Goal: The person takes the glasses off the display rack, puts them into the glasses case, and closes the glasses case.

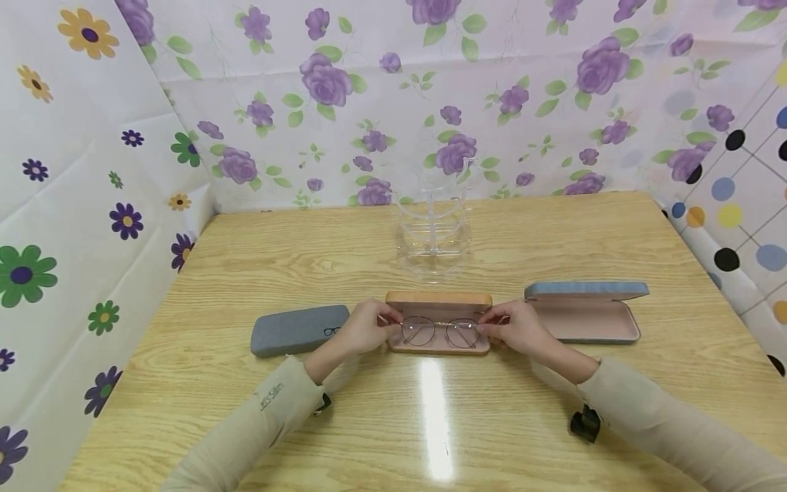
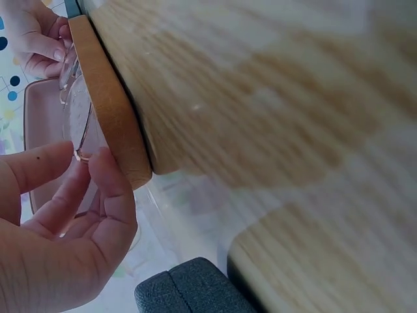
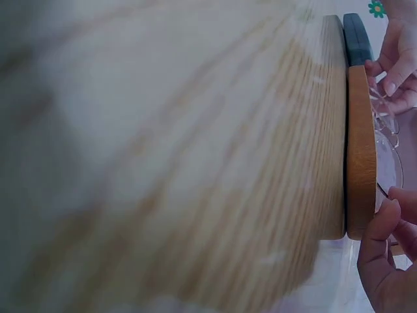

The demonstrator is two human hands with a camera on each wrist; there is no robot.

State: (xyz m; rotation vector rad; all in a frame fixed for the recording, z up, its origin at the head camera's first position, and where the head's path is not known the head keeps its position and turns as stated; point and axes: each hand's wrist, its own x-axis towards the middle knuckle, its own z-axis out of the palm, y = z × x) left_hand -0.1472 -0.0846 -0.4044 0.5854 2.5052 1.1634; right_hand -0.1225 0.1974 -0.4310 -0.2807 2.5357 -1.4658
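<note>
Thin-rimmed eyeglasses (image 1: 440,324) are held between both hands, level with the open orange glasses case (image 1: 439,298) and partly inside it. The left hand (image 1: 369,326) pinches one end of the frame between thumb and fingers; in the left wrist view the left fingertips (image 2: 98,160) grip the hinge corner. At the other end the right hand (image 1: 515,326) pinches the frame the same way, as the right wrist view shows with its thumb (image 3: 384,218) close by the orange case wall. The case's pale pink lining shows behind the lenses.
A closed grey-blue glasses case (image 1: 295,332) lies beside the left hand. To the right, a blue glasses case (image 1: 590,321) stands open with a pink lining. Behind the orange case rises a clear tiered display stand (image 1: 432,232) bearing glasses. Flowered cloth (image 1: 381,102) lines the table's back.
</note>
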